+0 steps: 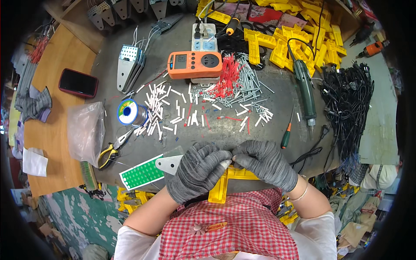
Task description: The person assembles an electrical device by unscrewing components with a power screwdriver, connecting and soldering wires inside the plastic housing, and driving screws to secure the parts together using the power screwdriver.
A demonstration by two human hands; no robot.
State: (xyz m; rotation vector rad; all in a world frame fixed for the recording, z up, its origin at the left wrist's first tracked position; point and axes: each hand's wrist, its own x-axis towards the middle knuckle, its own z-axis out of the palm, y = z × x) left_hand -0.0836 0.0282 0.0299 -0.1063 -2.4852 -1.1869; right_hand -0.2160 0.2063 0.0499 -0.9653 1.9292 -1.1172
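Observation:
My left hand (197, 171) and my right hand (265, 164), both in grey knit gloves, meet fingertip to fingertip at the table's near edge. Their fingers are pinched closed; whatever lies between them is too small or hidden to make out. Directly below is a yellow plastic housing (219, 190), one arm reaching toward my apron and another running right beneath my right hand. Beside my left hand, a green board with light spots (143, 173) lies tilted, and a grey metal bracket (168, 164) with holes overlaps its end, partly covered by the glove.
Ahead lie white sleeves (156, 108), red wires (229, 76), screws (251, 86) and an orange power meter (195, 65). Left are a solder spool (128, 112) and pliers (108, 155); right, a screwdriver (286, 135), an electric screwdriver (306, 93) and black cables (349, 104). Yellow housings (299, 43) pile up behind.

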